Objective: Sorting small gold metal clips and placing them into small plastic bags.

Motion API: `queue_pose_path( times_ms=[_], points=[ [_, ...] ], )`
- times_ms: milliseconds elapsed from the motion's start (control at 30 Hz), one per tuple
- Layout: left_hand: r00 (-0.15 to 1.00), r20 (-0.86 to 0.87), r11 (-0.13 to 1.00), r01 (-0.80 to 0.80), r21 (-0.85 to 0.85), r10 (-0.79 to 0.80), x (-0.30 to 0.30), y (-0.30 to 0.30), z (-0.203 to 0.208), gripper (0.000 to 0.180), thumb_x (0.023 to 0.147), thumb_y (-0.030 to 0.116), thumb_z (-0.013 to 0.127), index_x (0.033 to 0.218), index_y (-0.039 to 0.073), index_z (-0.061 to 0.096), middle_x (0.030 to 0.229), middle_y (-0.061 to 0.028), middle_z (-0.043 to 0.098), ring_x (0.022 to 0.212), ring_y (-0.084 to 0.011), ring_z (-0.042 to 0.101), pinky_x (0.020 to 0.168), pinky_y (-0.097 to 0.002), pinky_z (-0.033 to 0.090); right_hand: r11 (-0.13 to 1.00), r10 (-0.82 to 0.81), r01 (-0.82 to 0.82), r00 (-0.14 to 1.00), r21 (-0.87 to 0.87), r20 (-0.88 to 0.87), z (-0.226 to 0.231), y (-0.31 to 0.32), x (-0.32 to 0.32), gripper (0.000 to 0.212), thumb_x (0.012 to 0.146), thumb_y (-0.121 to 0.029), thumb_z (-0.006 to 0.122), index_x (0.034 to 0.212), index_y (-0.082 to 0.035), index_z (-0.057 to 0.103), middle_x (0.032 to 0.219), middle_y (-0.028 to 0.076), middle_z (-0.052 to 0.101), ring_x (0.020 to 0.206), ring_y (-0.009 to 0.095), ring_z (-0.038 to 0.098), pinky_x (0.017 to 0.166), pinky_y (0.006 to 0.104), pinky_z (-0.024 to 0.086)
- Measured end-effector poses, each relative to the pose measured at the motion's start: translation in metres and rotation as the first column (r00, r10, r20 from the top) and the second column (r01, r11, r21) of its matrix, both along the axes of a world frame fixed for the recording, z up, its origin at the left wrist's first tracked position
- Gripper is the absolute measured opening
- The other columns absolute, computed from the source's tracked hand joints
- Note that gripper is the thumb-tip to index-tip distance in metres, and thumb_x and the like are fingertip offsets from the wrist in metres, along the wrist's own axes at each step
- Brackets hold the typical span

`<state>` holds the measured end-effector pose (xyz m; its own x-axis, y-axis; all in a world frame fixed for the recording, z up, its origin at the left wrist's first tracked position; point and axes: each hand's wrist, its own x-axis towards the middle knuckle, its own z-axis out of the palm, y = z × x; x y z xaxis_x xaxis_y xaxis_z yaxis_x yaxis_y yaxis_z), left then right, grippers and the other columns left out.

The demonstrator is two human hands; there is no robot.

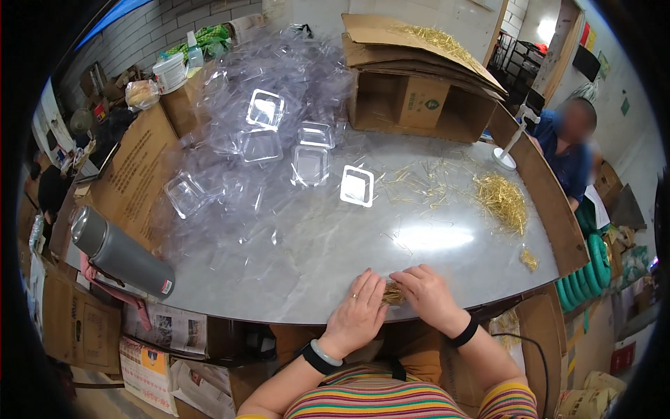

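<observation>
Just between the left hand (354,307) and the right hand (428,297) lies a small gold wire bunch (393,294), touched by both; whether either pinches it, I cannot tell. Beyond the grip sits a clear tray (357,186); leftward, heaped clear trays (262,84) and a grey flask (124,253); rightward, a gold wire pile (501,202) near a cardboard wall (548,195).

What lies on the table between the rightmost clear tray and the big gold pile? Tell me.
Loose gold strands lie scattered there between the clear tray and the big gold pile; the head view shows it.
</observation>
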<state>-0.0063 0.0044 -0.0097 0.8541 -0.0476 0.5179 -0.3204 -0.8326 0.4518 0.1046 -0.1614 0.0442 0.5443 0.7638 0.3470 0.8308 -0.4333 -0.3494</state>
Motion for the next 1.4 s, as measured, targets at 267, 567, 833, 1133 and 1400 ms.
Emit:
queue_pose_path(
  times_ms=[267, 567, 833, 1133, 1400],
  points=[
    [0.999, -0.051, 1.0, -0.005, -0.006, 0.004, 0.0, 0.0, 0.002, 0.051, 0.086, 0.013, 0.069, 0.131, -0.005, 0.051, 0.132, -0.0216, 0.051, 0.134, -0.042, 0.045, 0.108, -0.046, 0.044, 0.984, -0.097, 0.097, 0.995, 0.151, -0.006, -0.022, -0.01, -0.026, 0.039, 0.081, 0.002, 0.064, 0.12, -0.003, 0.065, 0.102, 0.015, 0.066, 0.1, 0.035, 0.062, 0.09, 0.0441, 0.049],
    [0.996, -0.085, 1.0, 0.031, 0.003, -0.031, 0.001, -0.001, 0.004, 0.052, 0.084, 0.01, 0.067, 0.132, -0.005, 0.051, 0.132, -0.0211, 0.048, 0.134, -0.0434, 0.042, 0.112, -0.0486, 0.04, 0.976, -0.131, 0.135, 0.991, 0.17, -0.036, -0.034, -0.009, -0.044, 0.05, 0.096, -0.023, 0.063, 0.14, -0.003, 0.052, 0.144, 0.016, 0.053, 0.132, 0.036, 0.049, 0.109, 0.0484, 0.039],
    [0.997, -0.077, 1.0, 0.027, -0.002, -0.027, -0.001, 0.001, 0.004, 0.055, 0.084, -0.001, 0.062, 0.135, -0.007, 0.045, 0.139, -0.0251, 0.042, 0.134, -0.0475, 0.041, 0.111, -0.0513, 0.038, 0.993, -0.118, 0.118, 0.993, -0.005, 0.01, -0.041, -0.003, -0.052, 0.062, 0.1, -0.039, 0.055, 0.149, -0.003, 0.041, 0.154, 0.017, 0.041, 0.144, 0.037, 0.035, 0.117, 0.0547, 0.027],
    [0.965, 0.029, 0.962, -0.256, -0.1, 0.26, -0.002, -0.005, 0.0, 0.04, 0.099, 0.021, 0.06, 0.132, -0.001, 0.054, 0.126, -0.0285, 0.056, 0.116, -0.0474, 0.051, 0.097, -0.0529, 0.043, 0.905, -0.217, 0.221, 0.975, 0.363, -0.053, -0.038, -0.002, -0.023, 0.041, 0.093, -0.012, 0.062, 0.133, -0.003, 0.055, 0.12, 0.014, 0.062, 0.112, 0.035, 0.057, 0.097, 0.0446, 0.045],
    [0.986, -0.032, 0.976, -0.168, -0.141, 0.165, -0.005, -0.004, 0.009, 0.041, 0.098, 0.023, 0.063, 0.127, -0.005, 0.059, 0.115, -0.0298, 0.061, 0.106, -0.0493, 0.056, 0.091, -0.0515, 0.046, 0.863, -0.257, 0.309, 0.95, 0.4, -0.178, -0.043, -0.006, -0.02, 0.028, 0.091, -0.011, 0.066, 0.118, -0.006, 0.063, 0.087, 0.012, 0.068, 0.085, 0.032, 0.065, 0.075, 0.0403, 0.052]
  ],
)
